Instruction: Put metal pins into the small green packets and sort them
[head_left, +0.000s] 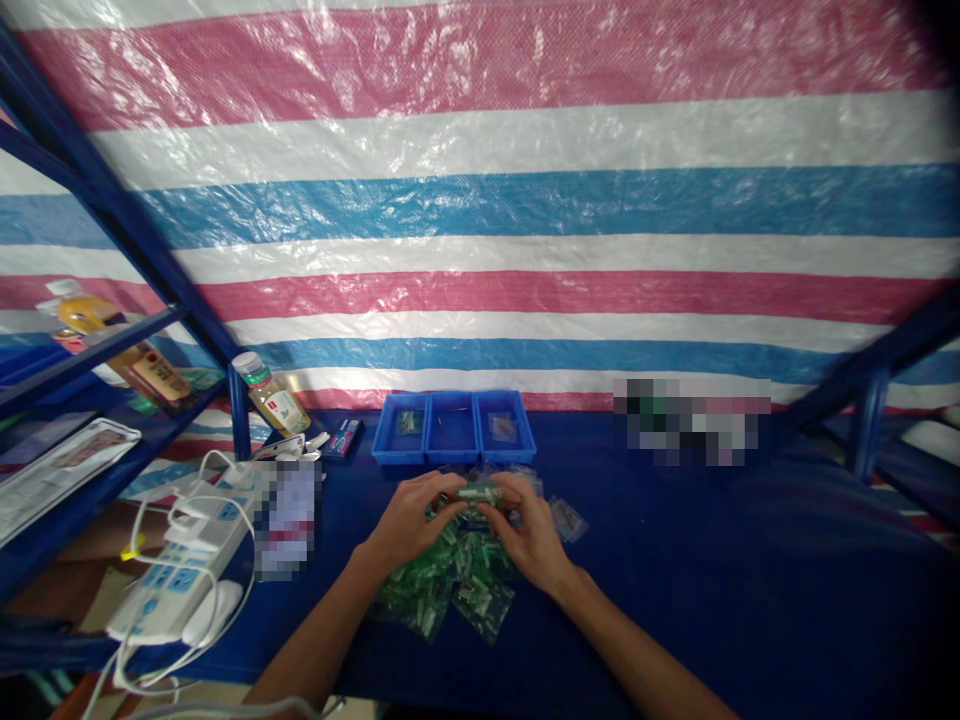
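Note:
My left hand (409, 522) and my right hand (531, 535) meet over a dark blue table (712, 570). Both pinch the same small clear plastic bag (477, 493) with green parts inside, held between their fingertips. Under and just in front of the hands lies a heap of several similar small bags (450, 585) of green parts. Another small clear bag (568, 519) lies flat to the right of my right hand.
Three blue bins (453, 428) stand in a row behind the hands. A white power strip with cables (180, 570) lies at the left edge, a bottle (271, 393) beside a blue shelf frame (238, 412). A striped tarp (525, 220) hangs behind the table.

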